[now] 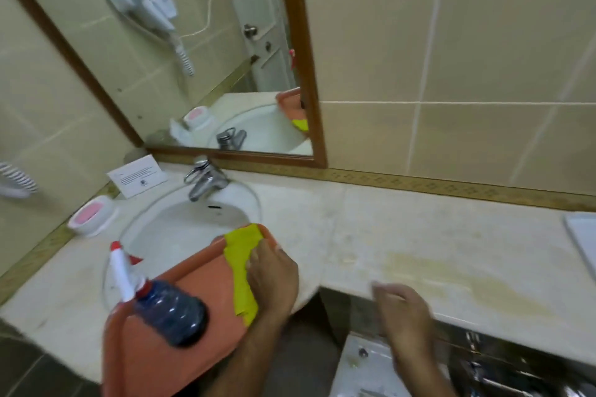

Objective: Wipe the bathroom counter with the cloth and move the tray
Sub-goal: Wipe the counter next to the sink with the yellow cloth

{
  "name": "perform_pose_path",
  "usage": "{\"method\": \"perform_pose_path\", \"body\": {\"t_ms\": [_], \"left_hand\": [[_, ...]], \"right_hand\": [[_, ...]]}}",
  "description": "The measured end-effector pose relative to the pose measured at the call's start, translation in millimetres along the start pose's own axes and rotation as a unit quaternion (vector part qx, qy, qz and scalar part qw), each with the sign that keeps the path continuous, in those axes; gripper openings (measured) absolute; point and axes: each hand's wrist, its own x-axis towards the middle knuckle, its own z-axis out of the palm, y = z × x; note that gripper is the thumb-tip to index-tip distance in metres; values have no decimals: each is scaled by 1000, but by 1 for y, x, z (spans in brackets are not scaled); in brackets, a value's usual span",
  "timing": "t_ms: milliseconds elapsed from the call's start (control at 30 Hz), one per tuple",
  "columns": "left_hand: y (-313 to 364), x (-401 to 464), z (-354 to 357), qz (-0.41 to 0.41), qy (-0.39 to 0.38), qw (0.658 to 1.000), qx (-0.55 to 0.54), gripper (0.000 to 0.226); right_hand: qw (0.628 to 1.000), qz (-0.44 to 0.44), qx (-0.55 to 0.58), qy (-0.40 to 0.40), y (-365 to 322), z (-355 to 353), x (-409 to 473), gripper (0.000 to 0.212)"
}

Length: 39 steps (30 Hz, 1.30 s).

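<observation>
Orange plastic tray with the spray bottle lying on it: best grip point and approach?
Grip the orange plastic tray by its raised rim, one hand on each long side, coming in from the front edge. It overhangs the counter and sink, and the blue spray bottle lies loose, so keep it level.

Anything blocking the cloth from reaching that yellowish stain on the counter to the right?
Nothing visible. The left hand holds the yellow cloth on the orange tray; bare counter lies between it and the stain. The right hand hovers at the front edge.

Counter (403, 229): tray (180, 342), soap dish (92, 217), card (137, 178) on it.
</observation>
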Motion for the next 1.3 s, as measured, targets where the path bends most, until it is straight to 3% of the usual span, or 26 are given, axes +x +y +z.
{"method": "perform_pose_path", "body": {"t_ms": [67,167,267,367,533,633,767,900,967,1033,1100,1167,1300], "left_hand": [[-16,32,-8,-182,-6,983,-25,42],[-34,75,-13,-321,-40,944,-69,60],[-54,96,-7,-318,-82,941,-85,54],[-71,104,-6,-301,-111,932,-168,41],[-58,100,-14,-211,-94,942,-242,26],[-38,98,-27,-148,-69,952,-258,18],[11,101,-5,-137,-179,912,-343,21],[42,81,42,-24,-247,957,-151,37],[36,75,56,69,-270,960,-21,43],[27,77,61,155,-261,945,120,45],[20,84,59,219,-225,925,215,44],[16,86,53,257,-204,909,257,34],[-2,86,51,311,-202,890,267,28]], "right_hand": [[986,-104,-95,-93,-24,58,-19,21],[930,-208,-260,-153,-46,115,-26,32],[888,-228,-367,-158,-58,158,-35,32],[889,-224,-375,-140,-53,180,-36,29],[947,-113,-247,-172,-72,180,-42,51],[952,-130,-241,-136,-82,149,-37,42],[975,-133,-163,-75,-74,93,-8,26],[983,-103,-149,-40,-55,67,29,21],[969,-114,-214,-55,-37,68,40,23],[927,-166,-334,-27,-23,74,44,18],[870,-269,-411,31,-22,85,49,16],[837,-375,-394,66,-26,104,60,23],[809,-392,-430,-83,-29,153,73,64]]}}
